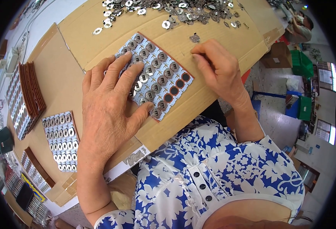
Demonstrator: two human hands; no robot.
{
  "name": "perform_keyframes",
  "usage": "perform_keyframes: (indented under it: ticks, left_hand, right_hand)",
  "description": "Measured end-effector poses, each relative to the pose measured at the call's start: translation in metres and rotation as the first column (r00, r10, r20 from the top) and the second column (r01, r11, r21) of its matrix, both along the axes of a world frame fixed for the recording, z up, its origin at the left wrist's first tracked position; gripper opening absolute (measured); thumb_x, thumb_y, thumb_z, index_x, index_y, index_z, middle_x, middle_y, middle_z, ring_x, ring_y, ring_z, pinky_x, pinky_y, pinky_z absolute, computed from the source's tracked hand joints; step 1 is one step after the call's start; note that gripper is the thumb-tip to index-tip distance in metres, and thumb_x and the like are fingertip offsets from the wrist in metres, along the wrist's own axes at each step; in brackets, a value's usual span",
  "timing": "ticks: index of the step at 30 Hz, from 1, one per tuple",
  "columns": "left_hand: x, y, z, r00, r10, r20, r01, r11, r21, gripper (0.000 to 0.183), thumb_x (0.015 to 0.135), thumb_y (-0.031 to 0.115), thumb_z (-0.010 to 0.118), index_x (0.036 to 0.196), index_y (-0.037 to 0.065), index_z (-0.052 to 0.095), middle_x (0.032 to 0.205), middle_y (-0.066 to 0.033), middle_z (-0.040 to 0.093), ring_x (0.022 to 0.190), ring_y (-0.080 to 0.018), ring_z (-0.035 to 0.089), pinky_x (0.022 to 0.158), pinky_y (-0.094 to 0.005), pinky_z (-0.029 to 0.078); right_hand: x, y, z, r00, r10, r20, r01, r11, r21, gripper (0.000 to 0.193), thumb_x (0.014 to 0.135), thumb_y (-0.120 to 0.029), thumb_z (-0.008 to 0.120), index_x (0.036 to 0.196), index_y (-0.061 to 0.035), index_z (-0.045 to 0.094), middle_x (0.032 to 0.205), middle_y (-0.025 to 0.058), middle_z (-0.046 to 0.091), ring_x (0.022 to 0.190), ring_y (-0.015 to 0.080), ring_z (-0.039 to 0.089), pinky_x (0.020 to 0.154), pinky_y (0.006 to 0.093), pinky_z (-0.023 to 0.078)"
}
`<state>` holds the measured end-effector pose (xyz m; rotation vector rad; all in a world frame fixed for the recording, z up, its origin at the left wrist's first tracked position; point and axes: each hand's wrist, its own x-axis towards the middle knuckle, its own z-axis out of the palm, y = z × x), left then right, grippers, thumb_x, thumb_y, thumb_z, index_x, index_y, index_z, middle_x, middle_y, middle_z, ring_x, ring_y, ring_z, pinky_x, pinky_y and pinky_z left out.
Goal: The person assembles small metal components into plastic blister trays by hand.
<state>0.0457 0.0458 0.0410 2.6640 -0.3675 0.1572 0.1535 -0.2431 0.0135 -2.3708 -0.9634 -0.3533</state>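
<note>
Tilted on the brown cardboard lies a rectangular panel (152,78), pale blue with red-brown edges. Rows of round silver metal clips cover most of it; several dark round spots along its right edge carry no clip. My left hand (107,103) rests on the panel's left side with fingers spread, hiding that part. Just off the right edge, my right hand (221,70) is closed in a pinch, thumb and forefinger tips together. Whatever those fingertips may hold cannot be made out. Beyond the hand lies a single metal clip (194,37).
At the far side spreads a heap of loose metal clips (198,13). On the left stand a tall stack of panels (34,89), a filled panel (61,141) and a smaller stack (38,168). Green crates (303,64) and another person (299,28) appear at right.
</note>
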Motion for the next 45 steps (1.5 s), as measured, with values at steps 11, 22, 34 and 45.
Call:
perform_keyframes:
  ticks: [11,22,34,45]
  left_hand:
    - [-0.003,0.001,-0.005,0.999,0.003,0.032,-0.003,1.0,0.02,0.073,0.079,0.029,0.088,0.148,0.011,0.07,0.162,-0.0135,0.063,0.153,-0.0416,0.053,0.128,-0.0564,0.04]
    - [-0.005,0.003,-0.011,0.998,-0.009,0.066,0.01,1.0,-0.011,0.074,0.078,0.028,0.089,0.148,0.011,0.07,0.162,-0.0128,0.063,0.15,-0.0417,0.054,0.127,-0.0567,0.041]
    - [-0.007,0.003,-0.013,0.997,-0.015,0.076,0.015,1.0,-0.004,0.075,0.079,0.029,0.09,0.149,0.012,0.069,0.162,-0.0124,0.063,0.15,-0.0409,0.054,0.127,-0.0563,0.041]
    - [-0.007,0.004,-0.015,0.997,-0.014,0.078,0.015,1.0,-0.006,0.075,0.08,0.029,0.09,0.15,0.012,0.069,0.162,-0.0124,0.063,0.15,-0.0409,0.054,0.127,-0.0563,0.041]
  right_hand:
    - [-0.036,0.013,0.021,0.428,0.343,-0.836,0.354,0.788,0.504,0.015,0.115,-0.007,0.065,0.123,0.0042,0.069,0.091,0.0054,0.074,0.069,0.0047,0.068,0.054,0.0202,0.054]
    - [-0.057,0.026,0.014,0.486,0.25,-0.838,0.201,0.901,0.385,0.015,0.106,0.001,0.074,0.121,0.002,0.075,0.098,0.0025,0.078,0.075,0.0019,0.069,0.059,0.0194,0.052]
    - [-0.051,0.018,0.009,0.951,0.249,-0.182,-0.236,0.968,0.086,0.024,0.09,0.009,0.078,0.111,-0.0031,0.073,0.102,0.0125,0.067,0.082,0.0319,0.073,0.072,0.0394,0.059]
    - [-0.067,0.034,0.014,0.556,0.288,-0.78,0.13,0.897,0.423,0.023,0.099,0.009,0.076,0.119,-0.0008,0.075,0.099,0.0075,0.076,0.079,0.0096,0.073,0.066,0.0285,0.056]
